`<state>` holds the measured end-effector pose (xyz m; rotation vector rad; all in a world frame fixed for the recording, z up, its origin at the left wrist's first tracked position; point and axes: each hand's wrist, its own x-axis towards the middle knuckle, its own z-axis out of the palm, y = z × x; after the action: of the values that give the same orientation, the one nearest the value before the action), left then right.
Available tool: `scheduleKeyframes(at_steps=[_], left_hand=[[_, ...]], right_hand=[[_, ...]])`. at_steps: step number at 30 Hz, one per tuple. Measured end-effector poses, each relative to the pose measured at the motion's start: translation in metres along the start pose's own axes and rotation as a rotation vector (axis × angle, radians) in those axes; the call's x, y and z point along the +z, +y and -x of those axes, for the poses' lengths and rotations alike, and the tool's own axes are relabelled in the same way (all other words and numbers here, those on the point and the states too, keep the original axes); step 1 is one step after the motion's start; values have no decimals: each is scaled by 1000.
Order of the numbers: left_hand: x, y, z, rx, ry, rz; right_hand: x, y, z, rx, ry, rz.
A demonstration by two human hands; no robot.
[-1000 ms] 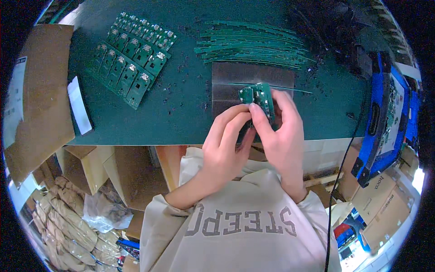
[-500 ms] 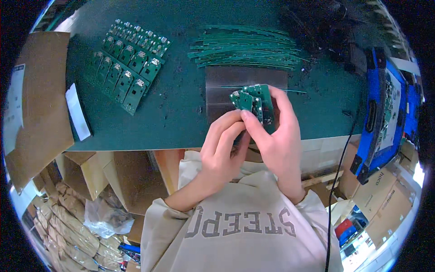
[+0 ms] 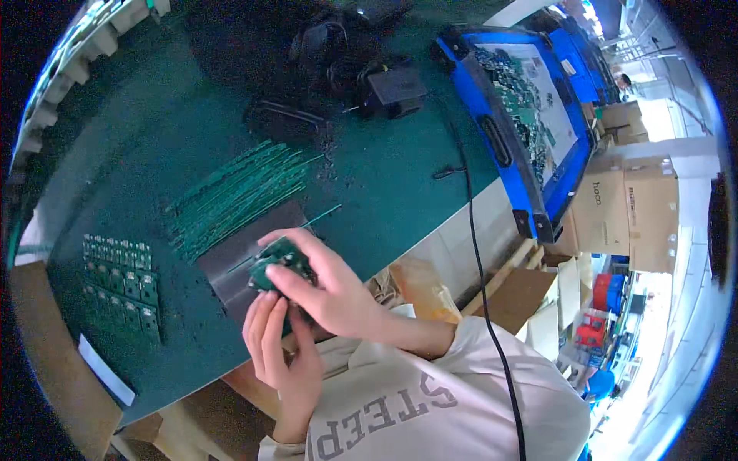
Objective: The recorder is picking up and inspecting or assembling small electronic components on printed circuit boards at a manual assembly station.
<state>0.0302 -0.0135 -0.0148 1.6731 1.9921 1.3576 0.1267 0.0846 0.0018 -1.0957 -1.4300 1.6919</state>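
Note:
My right hand [image 3: 323, 280] is closed around a small stack of green circuit boards [image 3: 269, 265], its thumb lying across the top. Just below, the curled fingers of my left hand [image 3: 280, 346] meet the near edge of the same stack; their tips are partly hidden. Both hands are over a dark rectangular plate [image 3: 219, 284] on the green work surface [image 3: 392, 207]. A thin green strip [image 3: 327, 213] sticks out past the plate, beyond my right hand. Behind the plate lies a bundle of long thin green strips [image 3: 238, 192].
Rows of green circuit boards [image 3: 119, 284] lie at the left, near a white strip [image 3: 106, 370] and a cardboard box [image 3: 58, 346]. A blue tray [image 3: 492, 134] holding boards stands at the right. A black cable [image 3: 478, 261] hangs over the front edge. Dark equipment [image 3: 396, 88] sits behind.
The view has swung to the right, bringing the blue tray and the room beyond further in. The circuit boards stay in my hands, with my right hand now covering more of them.

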Motion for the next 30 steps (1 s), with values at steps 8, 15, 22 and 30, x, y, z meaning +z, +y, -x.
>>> scheduleKeyframes(at_steps=[8,15,22,30], left_hand=[[4,0,-37,15,72,-153],[3,-35,-68,54,-82,-289],[-2,-47,-81,63,-95,-306],[-41,-80,-92,79,62,-438]], right_hand=[[-85,-36,-19,-180,385,-422],[-293,-76,21,139,1282,1445],[-303,-59,-5,-160,1258,1008],[-140,-33,-33,-354,467,476]])
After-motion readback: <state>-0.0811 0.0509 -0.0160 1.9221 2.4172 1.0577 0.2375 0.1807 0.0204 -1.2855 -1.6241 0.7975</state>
